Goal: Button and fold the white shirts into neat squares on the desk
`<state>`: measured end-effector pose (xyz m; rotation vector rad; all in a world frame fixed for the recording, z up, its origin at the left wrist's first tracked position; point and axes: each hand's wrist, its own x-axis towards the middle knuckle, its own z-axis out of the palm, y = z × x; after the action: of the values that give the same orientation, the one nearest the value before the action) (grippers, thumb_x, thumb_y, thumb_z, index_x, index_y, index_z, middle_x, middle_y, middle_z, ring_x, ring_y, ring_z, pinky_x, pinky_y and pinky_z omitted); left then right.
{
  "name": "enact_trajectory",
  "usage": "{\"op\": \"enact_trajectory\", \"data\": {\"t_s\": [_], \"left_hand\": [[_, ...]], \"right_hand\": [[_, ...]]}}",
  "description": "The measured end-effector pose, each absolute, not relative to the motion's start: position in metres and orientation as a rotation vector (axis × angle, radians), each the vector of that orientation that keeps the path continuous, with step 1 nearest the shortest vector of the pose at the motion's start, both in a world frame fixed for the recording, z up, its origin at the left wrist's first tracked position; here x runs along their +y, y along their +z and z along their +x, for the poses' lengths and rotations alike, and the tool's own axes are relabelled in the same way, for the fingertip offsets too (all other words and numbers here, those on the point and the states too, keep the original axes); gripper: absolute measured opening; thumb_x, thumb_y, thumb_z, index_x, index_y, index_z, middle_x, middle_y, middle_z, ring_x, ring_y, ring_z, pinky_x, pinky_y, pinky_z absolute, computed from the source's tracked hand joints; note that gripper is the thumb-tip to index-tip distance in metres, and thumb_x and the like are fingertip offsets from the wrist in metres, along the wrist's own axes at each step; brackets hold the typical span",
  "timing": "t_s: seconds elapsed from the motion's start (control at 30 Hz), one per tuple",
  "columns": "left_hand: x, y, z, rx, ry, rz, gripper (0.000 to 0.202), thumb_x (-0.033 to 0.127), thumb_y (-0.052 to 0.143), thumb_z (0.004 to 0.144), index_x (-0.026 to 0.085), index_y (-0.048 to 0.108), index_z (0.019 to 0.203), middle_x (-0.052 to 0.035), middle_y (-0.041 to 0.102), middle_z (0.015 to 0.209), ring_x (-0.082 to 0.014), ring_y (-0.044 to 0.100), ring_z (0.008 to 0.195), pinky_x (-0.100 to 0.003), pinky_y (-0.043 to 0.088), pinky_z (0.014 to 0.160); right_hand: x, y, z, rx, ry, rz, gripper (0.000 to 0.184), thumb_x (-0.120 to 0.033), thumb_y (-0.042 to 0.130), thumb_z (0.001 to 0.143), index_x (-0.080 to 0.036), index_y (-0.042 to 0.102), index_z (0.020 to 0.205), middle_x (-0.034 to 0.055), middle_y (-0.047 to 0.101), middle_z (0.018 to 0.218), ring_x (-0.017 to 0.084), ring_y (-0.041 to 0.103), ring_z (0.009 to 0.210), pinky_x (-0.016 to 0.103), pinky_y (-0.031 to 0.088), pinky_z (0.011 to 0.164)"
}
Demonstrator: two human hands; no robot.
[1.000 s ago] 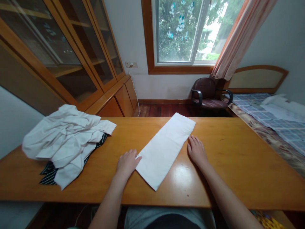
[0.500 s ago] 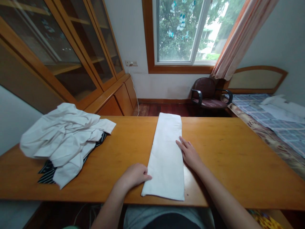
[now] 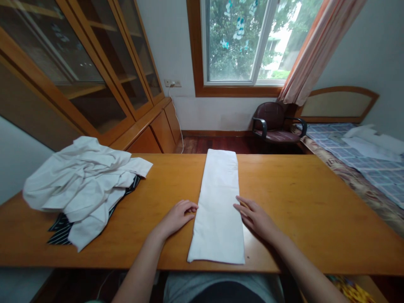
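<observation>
A white cloth [image 3: 218, 202], folded into a long narrow strip, lies flat on the wooden table [image 3: 299, 198] and runs from the near edge to the far edge. My left hand [image 3: 177, 217] rests on the table at the strip's left edge, fingers loosely curled and touching the cloth. My right hand [image 3: 257, 218] lies at the strip's right edge with its fingers stretched out and slightly apart. Neither hand holds anything.
A crumpled heap of white garments [image 3: 83, 183] lies over a dark striped cloth [image 3: 61, 229] at the table's left end. Wooden glass-door cabinets [image 3: 104, 80] stand at the left. Beyond the table are a dark armchair [image 3: 276, 124], a window and a bed [image 3: 362, 155].
The strip was turned from a slant to lie straight away from me. Both hands then slid along its edges, the left one farther from me, the right one nearer.
</observation>
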<state>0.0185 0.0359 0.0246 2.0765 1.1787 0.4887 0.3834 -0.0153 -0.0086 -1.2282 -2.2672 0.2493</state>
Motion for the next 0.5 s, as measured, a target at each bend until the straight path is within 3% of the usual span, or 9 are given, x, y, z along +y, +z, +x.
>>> {"op": "enact_trajectory", "data": {"t_s": [0.2, 0.37, 0.43, 0.5], "left_hand": [[0.035, 0.019, 0.018, 1.120, 0.492, 2.091, 0.024, 0.021, 0.059, 0.091, 0.022, 0.072, 0.111, -0.0053, 0.070, 0.103, -0.0190, 0.060, 0.100, -0.033, 0.047, 0.094], [0.032, 0.014, 0.014, 1.112, 0.482, 2.149, 0.024, 0.025, 0.058, 0.094, 0.025, 0.074, 0.113, -0.0050, 0.069, 0.102, -0.0192, 0.059, 0.100, -0.034, 0.046, 0.094], [0.032, 0.011, 0.012, 1.106, 0.482, 2.162, 0.025, 0.027, 0.058, 0.095, 0.026, 0.074, 0.114, -0.0049, 0.067, 0.102, -0.0190, 0.058, 0.100, -0.034, 0.047, 0.094], [0.032, 0.009, 0.011, 1.095, 0.487, 2.174, 0.026, 0.028, 0.057, 0.096, 0.027, 0.074, 0.116, -0.0050, 0.066, 0.102, -0.0186, 0.058, 0.100, -0.034, 0.048, 0.094]], "right_hand": [[-0.027, 0.000, 0.376, -2.454, 0.248, -1.199, 0.051, -0.028, 0.064, 0.093, -0.034, 0.054, 0.143, 0.0087, 0.046, 0.155, 0.034, 0.037, 0.144, 0.060, 0.041, 0.113], [-0.033, 0.007, 0.361, -2.530, 0.145, -1.160, 0.061, -0.013, 0.062, 0.090, -0.038, 0.051, 0.145, 0.0029, 0.041, 0.159, 0.039, 0.014, 0.153, 0.071, 0.027, 0.116], [-0.034, 0.010, 0.355, -2.575, 0.152, -1.065, 0.062, -0.008, 0.054, 0.093, -0.041, 0.049, 0.146, -0.0004, 0.044, 0.157, 0.034, 0.017, 0.153, 0.066, 0.026, 0.120], [-0.035, 0.012, 0.351, -2.620, 0.211, -0.956, 0.059, -0.009, 0.049, 0.097, -0.040, 0.048, 0.147, -0.0005, 0.050, 0.152, 0.028, 0.031, 0.150, 0.058, 0.028, 0.122]]}}
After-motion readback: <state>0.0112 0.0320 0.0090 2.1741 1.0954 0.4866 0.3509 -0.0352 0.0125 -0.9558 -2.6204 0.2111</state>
